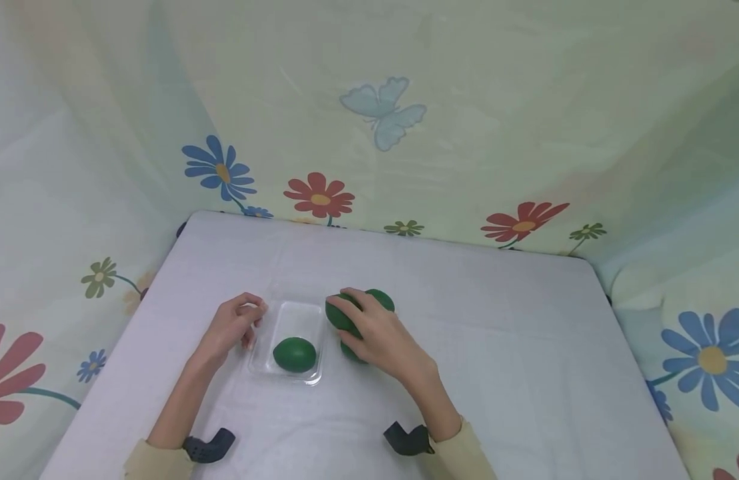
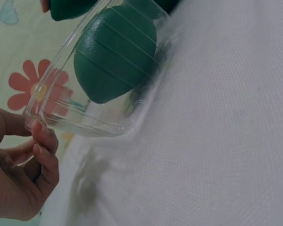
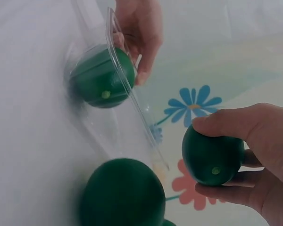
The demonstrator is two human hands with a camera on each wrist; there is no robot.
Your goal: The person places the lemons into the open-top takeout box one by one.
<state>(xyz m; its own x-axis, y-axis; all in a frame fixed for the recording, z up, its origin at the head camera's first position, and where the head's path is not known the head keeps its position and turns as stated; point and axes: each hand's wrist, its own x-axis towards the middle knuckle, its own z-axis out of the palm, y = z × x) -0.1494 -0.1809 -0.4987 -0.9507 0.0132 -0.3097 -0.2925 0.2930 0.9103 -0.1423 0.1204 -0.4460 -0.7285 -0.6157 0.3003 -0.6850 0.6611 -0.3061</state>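
Observation:
A clear plastic container (image 1: 299,319) sits on the white table with one green lime (image 1: 294,355) in its near end. At its left side, my left hand (image 1: 230,327) pinches the rim between thumb and finger, as the left wrist view shows. My right hand (image 1: 386,339) grips a second lime (image 3: 212,155) just right of the container, raised off the table in the right wrist view. Beneath and beside that hand lie two more limes, one behind (image 1: 383,299) and one in front (image 1: 349,353), both partly covered by the hand.
The white-covered table (image 1: 513,360) has rounded far corners. A flower-printed curtain (image 1: 453,153) hangs behind it and on both sides. Dark curved devices are strapped at the left wrist (image 1: 210,447) and right wrist (image 1: 407,440).

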